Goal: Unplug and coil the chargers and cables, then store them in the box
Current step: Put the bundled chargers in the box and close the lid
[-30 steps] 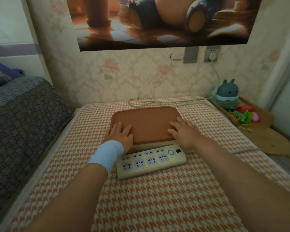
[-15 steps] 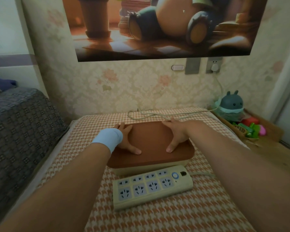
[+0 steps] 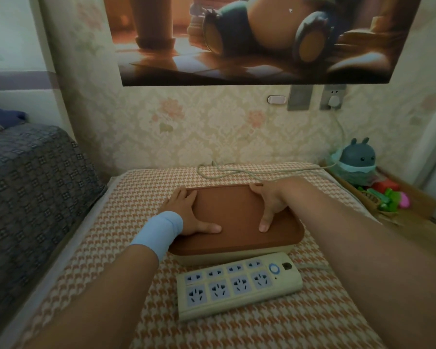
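A cream box (image 3: 237, 256) with a brown lid (image 3: 233, 222) sits on the houndstooth-covered surface (image 3: 275, 331). My left hand (image 3: 186, 212), with a light blue wristband, holds the lid's left side, thumb lying on top. My right hand (image 3: 272, 200) holds the lid's far right corner, fingers over the back edge and thumb on top. A cream power strip (image 3: 239, 285) lies just in front of the box with nothing plugged into it. Its pale cable (image 3: 237, 171) loops behind the box and runs up to a white plug (image 3: 334, 102) in a wall socket.
A grey patterned couch (image 3: 30, 185) stands close on the left. At the right, a blue-grey plush toy (image 3: 358, 159) and bright plastic toys (image 3: 388, 200) sit in a low wooden tray. The wallpapered wall rises directly behind the box.
Both hands have slid from lying flat on the lid's near part to gripping its far corners. The view has shifted closer, so box and power strip sit lower in frame.
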A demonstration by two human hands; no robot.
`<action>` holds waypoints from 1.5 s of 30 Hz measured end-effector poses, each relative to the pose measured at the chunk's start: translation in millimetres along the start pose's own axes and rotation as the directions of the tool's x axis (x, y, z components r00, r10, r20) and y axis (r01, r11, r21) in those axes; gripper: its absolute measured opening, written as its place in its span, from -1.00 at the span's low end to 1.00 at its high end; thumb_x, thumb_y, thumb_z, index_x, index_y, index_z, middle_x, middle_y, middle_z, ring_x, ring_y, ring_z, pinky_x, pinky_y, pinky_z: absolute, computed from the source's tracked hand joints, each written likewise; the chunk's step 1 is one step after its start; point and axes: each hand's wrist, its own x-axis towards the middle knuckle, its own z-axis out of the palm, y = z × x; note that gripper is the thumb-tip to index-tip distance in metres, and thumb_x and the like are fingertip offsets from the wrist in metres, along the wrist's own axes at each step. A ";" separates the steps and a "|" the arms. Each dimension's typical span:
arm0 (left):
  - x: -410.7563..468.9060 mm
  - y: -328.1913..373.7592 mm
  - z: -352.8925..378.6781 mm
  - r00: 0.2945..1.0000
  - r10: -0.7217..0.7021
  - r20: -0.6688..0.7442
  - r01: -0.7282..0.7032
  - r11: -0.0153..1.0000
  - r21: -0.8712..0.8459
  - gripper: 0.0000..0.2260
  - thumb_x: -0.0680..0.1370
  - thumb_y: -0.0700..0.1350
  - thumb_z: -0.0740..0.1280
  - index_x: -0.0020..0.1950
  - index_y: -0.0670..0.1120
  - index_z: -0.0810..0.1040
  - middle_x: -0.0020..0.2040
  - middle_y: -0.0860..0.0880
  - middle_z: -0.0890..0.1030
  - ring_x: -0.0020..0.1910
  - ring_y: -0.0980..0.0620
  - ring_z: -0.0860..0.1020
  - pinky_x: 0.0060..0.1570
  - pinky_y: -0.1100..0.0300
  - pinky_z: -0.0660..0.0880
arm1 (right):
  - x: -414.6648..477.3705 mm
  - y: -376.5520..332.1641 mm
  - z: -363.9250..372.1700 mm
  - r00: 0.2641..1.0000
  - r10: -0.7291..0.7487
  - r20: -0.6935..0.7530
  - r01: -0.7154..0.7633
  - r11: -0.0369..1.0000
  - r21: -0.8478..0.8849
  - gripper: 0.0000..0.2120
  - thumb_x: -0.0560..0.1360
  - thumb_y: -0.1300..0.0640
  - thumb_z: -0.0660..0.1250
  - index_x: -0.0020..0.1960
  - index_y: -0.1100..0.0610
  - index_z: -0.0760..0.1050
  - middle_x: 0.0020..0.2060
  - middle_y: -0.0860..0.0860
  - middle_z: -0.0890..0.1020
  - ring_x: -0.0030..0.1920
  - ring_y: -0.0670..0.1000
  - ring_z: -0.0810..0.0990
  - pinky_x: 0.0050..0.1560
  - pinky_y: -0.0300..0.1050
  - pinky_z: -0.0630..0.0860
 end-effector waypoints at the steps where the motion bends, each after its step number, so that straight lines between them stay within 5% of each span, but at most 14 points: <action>1: -7.9 0.0 4.1 0.998 -0.048 -0.027 0.047 0.998 -0.044 0.30 0.05 0.66 0.19 0.60 0.04 -0.16 0.60 -0.04 -0.22 0.57 -0.09 -0.22 0.52 -0.15 -0.14 | -7.2 0.7 3.0 1.000 0.001 -0.020 0.000 1.000 0.020 0.34 0.19 -0.41 0.55 0.62 -0.11 -0.28 0.64 0.03 -0.15 0.62 0.17 -0.05 0.57 0.20 0.06; 7: -53.2 17.6 20.2 0.953 -0.240 -0.186 0.201 0.958 -0.204 0.03 0.30 0.58 0.15 0.59 0.00 0.05 0.61 -0.05 -0.12 0.57 -0.14 -0.08 0.53 -0.11 -0.05 | -47.5 1.6 42.2 1.000 0.002 -0.023 0.004 0.965 0.261 -0.02 0.53 -0.35 0.26 0.64 0.04 -0.24 0.62 0.10 -0.24 0.62 0.16 -0.16 0.58 0.18 -0.04; 11: -74.6 20.4 28.3 0.940 -0.247 -0.234 0.183 0.947 -0.263 -0.08 0.40 0.52 0.11 0.60 -0.01 0.06 0.61 -0.02 -0.10 0.57 -0.12 0.00 0.51 -0.08 0.09 | -64.7 -3.0 91.7 0.981 0.052 -0.186 0.035 0.898 0.439 -0.20 0.62 -0.36 -0.04 0.64 0.04 -0.25 0.61 0.05 -0.31 0.59 0.13 -0.34 0.58 0.15 -0.18; 15: -78.7 15.5 32.9 0.957 -0.209 -0.202 0.144 0.945 -0.294 -0.07 0.42 0.49 0.13 0.61 -0.01 -0.05 0.60 0.01 -0.21 0.58 -0.08 -0.11 0.53 -0.02 0.03 | -48.5 -7.0 123.5 0.925 0.098 -0.366 0.045 0.930 0.364 -0.02 0.40 -0.47 -0.55 0.66 0.05 -0.14 0.62 0.12 -0.23 0.59 0.19 -0.33 0.60 0.16 -0.16; 19: -69.6 13.0 27.4 0.967 -0.203 -0.156 0.139 0.928 -0.346 -0.05 0.41 0.48 0.20 0.60 -0.02 -0.05 0.60 0.00 -0.21 0.58 -0.12 -0.09 0.52 -0.03 0.03 | -55.4 -13.4 118.7 0.925 0.158 -0.346 0.051 0.850 0.525 -0.35 0.67 -0.26 -0.13 0.66 0.01 -0.12 0.62 0.04 -0.25 0.61 0.22 -0.23 0.60 0.14 -0.12; 22: -69.5 8.2 28.5 0.963 -0.205 -0.176 0.102 0.880 -0.464 -0.04 0.38 0.42 0.31 0.59 -0.02 0.03 0.61 0.02 -0.15 0.56 -0.13 0.02 0.51 -0.05 0.13 | -64.8 -19.8 119.1 0.885 0.275 -0.376 0.082 0.702 0.708 -0.27 0.64 -0.26 0.10 0.65 0.02 -0.10 0.63 0.09 -0.19 0.60 0.26 0.00 0.55 0.13 0.09; 28: -87.7 8.2 37.9 0.893 -0.373 -0.252 0.061 0.655 -0.753 -0.28 0.45 0.11 0.48 0.51 -0.05 0.26 0.46 -0.15 0.21 0.38 -0.18 0.34 0.33 0.00 0.36 | -69.0 -30.2 114.5 0.826 0.479 -0.297 0.138 0.340 0.930 -0.20 0.52 -0.12 0.43 0.56 0.20 0.14 0.43 0.18 0.34 0.35 0.21 0.44 0.30 0.07 0.46; 36: -110.3 -74.3 21.5 0.855 -0.451 -0.254 0.144 0.679 -0.720 -0.45 0.55 -0.06 0.40 0.49 -0.09 0.32 0.45 -0.15 0.39 0.38 -0.19 0.39 0.34 -0.03 0.37 | -78.0 -95.7 86.1 0.892 0.284 -0.350 0.223 0.398 0.890 -0.45 0.54 -0.02 0.43 0.45 0.11 0.35 0.27 0.06 0.57 0.19 0.10 0.59 0.13 -0.05 0.53; 39: -124.8 -108.2 13.8 0.834 -0.479 -0.273 0.323 0.827 -0.461 -0.56 0.58 -0.04 0.29 0.47 0.10 0.36 0.48 -0.07 0.35 0.42 -0.19 0.30 0.36 -0.06 0.36 | -83.3 -131.3 76.3 0.917 0.197 -0.348 0.242 0.419 0.875 -0.34 0.47 -0.09 0.51 0.44 0.13 0.34 0.27 0.05 0.56 0.21 0.10 0.58 0.16 -0.04 0.55; 42: -141.8 -123.4 8.1 0.878 -0.346 -0.330 0.248 0.920 -0.304 -0.59 0.54 -0.12 0.25 0.36 0.20 0.47 0.49 0.04 0.34 0.44 -0.14 0.28 0.40 -0.03 0.32 | -95.3 -163.0 68.4 0.923 0.148 -0.354 0.263 0.428 0.864 -0.28 0.40 -0.10 0.58 0.41 0.14 0.36 0.25 0.05 0.57 0.19 0.08 0.58 0.05 -0.14 0.51; 45: -159.0 -124.7 10.4 0.944 -0.234 -0.232 0.186 0.960 -0.208 -0.62 0.58 0.10 0.22 0.41 0.17 0.42 0.50 0.02 0.33 0.44 -0.13 0.30 0.42 -0.03 0.27 | -104.4 -192.7 65.9 0.918 0.080 -0.389 0.321 0.426 0.846 -0.27 0.39 -0.07 0.59 0.43 0.12 0.37 0.29 0.02 0.57 0.23 0.06 0.57 0.16 -0.15 0.51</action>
